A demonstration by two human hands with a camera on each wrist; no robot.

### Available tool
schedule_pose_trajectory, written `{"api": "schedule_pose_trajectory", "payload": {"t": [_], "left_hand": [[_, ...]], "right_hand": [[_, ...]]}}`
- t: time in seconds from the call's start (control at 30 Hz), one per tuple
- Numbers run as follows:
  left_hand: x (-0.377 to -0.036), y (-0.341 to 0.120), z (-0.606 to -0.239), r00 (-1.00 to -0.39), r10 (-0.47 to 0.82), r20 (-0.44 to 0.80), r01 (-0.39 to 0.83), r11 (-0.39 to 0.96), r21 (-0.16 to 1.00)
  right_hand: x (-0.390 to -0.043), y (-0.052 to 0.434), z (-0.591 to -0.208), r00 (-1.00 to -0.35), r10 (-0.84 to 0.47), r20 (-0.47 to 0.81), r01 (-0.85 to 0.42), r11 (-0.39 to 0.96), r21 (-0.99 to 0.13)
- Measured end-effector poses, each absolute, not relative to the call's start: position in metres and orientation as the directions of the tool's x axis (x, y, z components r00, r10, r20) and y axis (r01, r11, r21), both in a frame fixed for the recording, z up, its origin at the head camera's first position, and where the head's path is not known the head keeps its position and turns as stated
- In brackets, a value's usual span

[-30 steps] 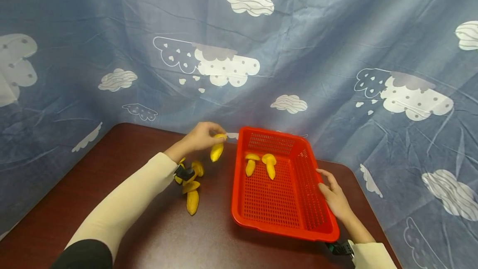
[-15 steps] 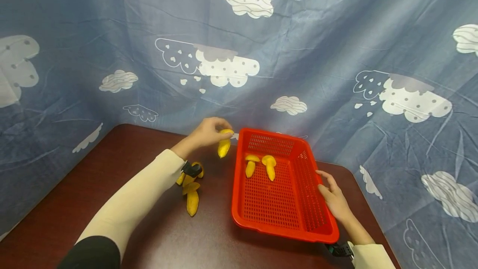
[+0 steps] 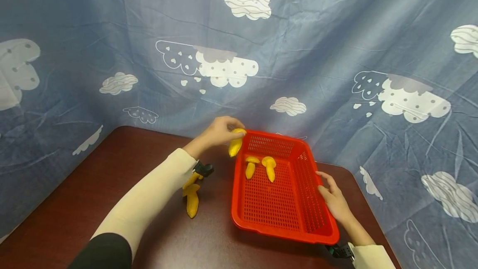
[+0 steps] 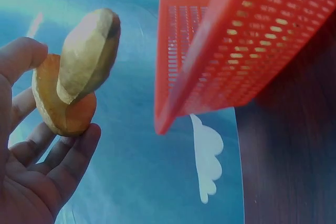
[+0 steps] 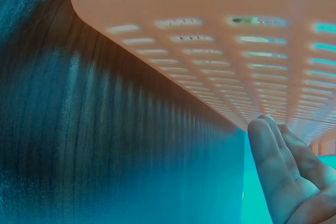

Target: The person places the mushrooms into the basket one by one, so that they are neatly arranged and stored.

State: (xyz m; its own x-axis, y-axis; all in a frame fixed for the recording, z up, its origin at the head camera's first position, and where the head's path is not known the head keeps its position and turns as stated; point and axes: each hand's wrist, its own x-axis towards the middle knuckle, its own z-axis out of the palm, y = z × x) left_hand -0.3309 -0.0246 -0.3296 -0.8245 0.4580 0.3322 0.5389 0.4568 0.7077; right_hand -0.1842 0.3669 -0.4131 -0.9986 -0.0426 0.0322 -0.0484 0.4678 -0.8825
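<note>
My left hand (image 3: 220, 131) holds a yellow mushroom (image 3: 235, 146) at the left rear corner of a red plastic basket (image 3: 284, 232). In the left wrist view, thumb and fingertips grip the mushroom's cap (image 4: 44, 98), with its stem pointing away from the palm. The basket's rim (image 4: 184, 85) stands to the right of it, apart from the mushroom. My right hand (image 3: 336, 198) grips the basket's right rim, thumb over the edge. Its fingers (image 5: 268, 153) lie along the slotted outer wall in the right wrist view. Inside the basket lie two yellow mushrooms (image 3: 269, 168), side by side.
More yellow mushrooms (image 3: 192, 203) lie on the dark brown table (image 3: 216, 235) left of the basket, partly hidden under my left wrist. A blue curtain (image 3: 317, 32) with white clouds hangs close behind the table's back edge.
My left hand has carried the mushroom rightward, from left of the basket to its rear left corner. The right hand and the basket stay in place.
</note>
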Motion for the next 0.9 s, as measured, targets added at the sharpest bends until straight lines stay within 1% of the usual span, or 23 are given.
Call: {"api": "schedule_pose_trajectory", "payload": {"t": [0.23,0.47,0.67,0.9], "left_hand": [[-0.331,-0.007,-0.326,-0.819,0.454,0.35,0.55,0.448,0.705],[-0.328,0.011,-0.325,-0.832,0.436,0.343,0.525,0.421,0.74],[-0.327,0.026,-0.323,-0.826,0.44,0.352,0.536,0.419,0.733],[-0.326,0.046,-0.327,-0.84,0.434,0.325,0.508,0.418,0.753]], "right_hand": [[-0.184,0.368,-0.414,-0.998,-0.037,0.044,-0.057,0.476,-0.878],[-0.183,0.368,-0.414,-0.998,-0.048,0.042,-0.059,0.464,-0.884],[-0.184,0.368,-0.413,-0.998,-0.05,0.031,-0.051,0.455,-0.889],[-0.183,0.368,-0.412,-0.999,-0.045,0.026,-0.044,0.466,-0.884]]}}
